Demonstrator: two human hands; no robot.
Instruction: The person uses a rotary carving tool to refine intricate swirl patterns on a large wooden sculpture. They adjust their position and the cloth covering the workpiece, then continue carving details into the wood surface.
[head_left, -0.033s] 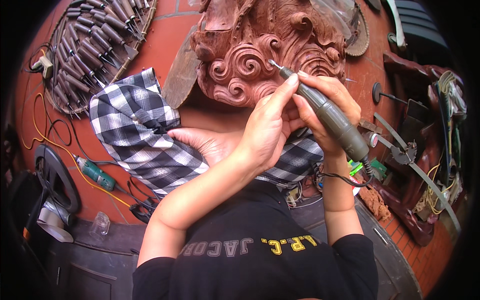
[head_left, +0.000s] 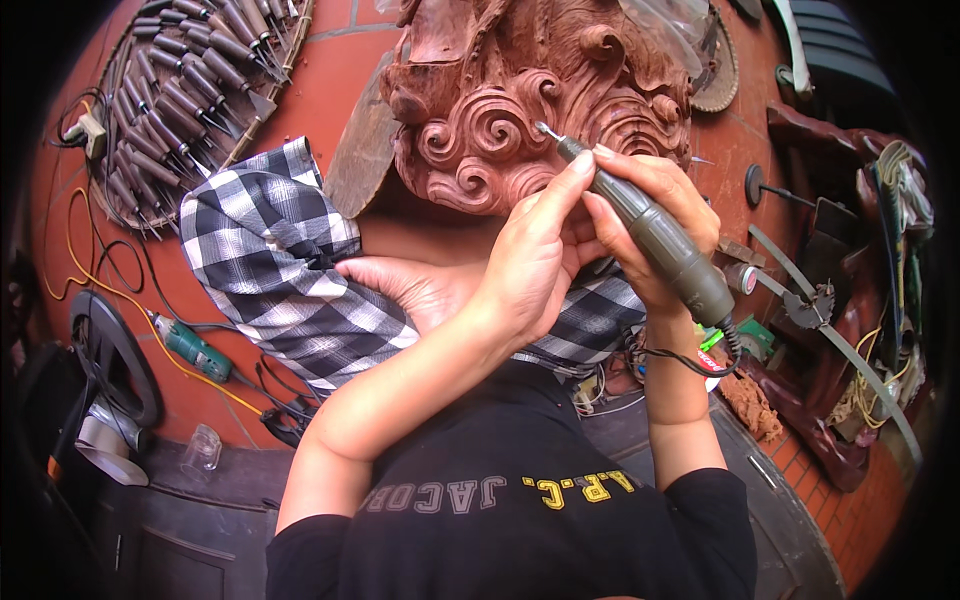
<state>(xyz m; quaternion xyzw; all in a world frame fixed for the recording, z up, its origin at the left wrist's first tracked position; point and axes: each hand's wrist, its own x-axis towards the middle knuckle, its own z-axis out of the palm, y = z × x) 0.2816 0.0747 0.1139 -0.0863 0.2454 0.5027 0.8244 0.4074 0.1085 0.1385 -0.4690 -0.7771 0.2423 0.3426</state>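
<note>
My right hand [head_left: 655, 215] is wrapped round a dark grey rotary carving handpiece [head_left: 665, 245], its cord trailing from the rear end. The thumb of my left hand [head_left: 535, 240] presses against the handpiece's front, near the metal bit [head_left: 548, 130]; its other fingers curl behind and are partly hidden. Beyond my hands stands a reddish-brown wood carving [head_left: 500, 130] with deep spiral curls. The bit points up and left in front of these curls; I cannot tell whether it touches the wood.
Many wooden-handled chisels [head_left: 180, 90] lie in a round basket at the far left. A green power tool [head_left: 192, 347] and a yellow cord [head_left: 80, 225] lie on the red tiles. At the left edge stands a dark fan-like ring [head_left: 140, 390]. Metal strips [head_left: 850, 350] clutter the right.
The rear of the handpiece has shifted slightly left with my right hand. The bit has hardly moved, and both hands keep their grip.
</note>
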